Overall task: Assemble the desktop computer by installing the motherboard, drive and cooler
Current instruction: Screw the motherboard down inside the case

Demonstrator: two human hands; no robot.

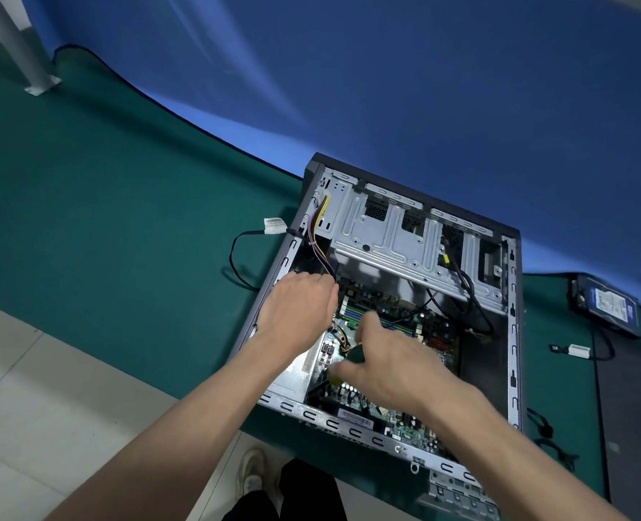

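motherboard (416, 332) lies flat in case (514, 314), long axis running near-to-far.

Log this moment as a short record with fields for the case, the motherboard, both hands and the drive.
case: computer case lies open on the green table
motherboard: motherboard sits inside the case
left hands entry: left hand over the board's upper left, fingers curled, grip unclear
right hands entry: right hand grips a dark-handled tool
drive: hard drive lies outside, right of the case

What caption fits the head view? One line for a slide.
Both hands work over the motherboard inside the open case; a drive waits outside.
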